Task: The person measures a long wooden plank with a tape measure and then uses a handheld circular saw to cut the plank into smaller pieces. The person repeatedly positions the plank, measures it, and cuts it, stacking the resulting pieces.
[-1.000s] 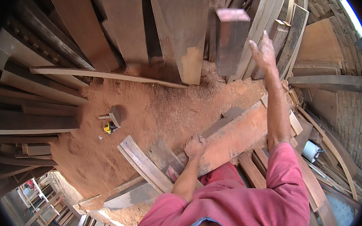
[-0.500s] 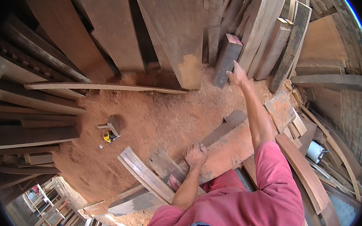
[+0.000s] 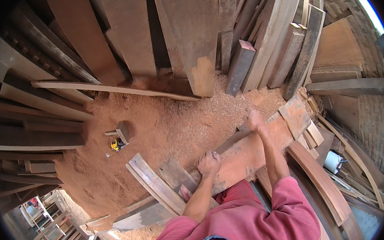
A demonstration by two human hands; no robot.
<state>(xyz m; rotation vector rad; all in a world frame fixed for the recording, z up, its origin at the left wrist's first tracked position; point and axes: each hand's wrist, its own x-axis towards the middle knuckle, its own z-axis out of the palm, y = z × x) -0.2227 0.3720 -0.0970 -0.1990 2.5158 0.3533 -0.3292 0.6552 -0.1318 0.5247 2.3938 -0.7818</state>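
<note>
A wide wooden board [image 3: 241, 162], coated in reddish sawdust, lies slantwise in front of me. My left hand [image 3: 209, 163] is closed over its far edge near the left end. Farther right, my right hand [image 3: 254, 119] has curled fingers at the same far edge, and the forearm crosses over the board. The fingertips of both hands are partly hidden. A darker plank [image 3: 232, 141] runs along the far side of the board between the hands. Just left of my left hand sits a short weathered plank [image 3: 174, 172].
Tall planks [image 3: 185, 38] lean along the back, with a dark block [image 3: 241, 67] standing at their foot. Stacked boards [image 3: 37, 140] line the left. A yellow tape measure [image 3: 116, 145] lies on sawdust beside a small wood offcut [image 3: 122, 131]. A white bucket [image 3: 333, 162] stands right among scraps.
My right hand has come back from near the standing dark block, where its fingers were stretched out, to the board's far edge, and its fingers have curled. My left hand stays in place.
</note>
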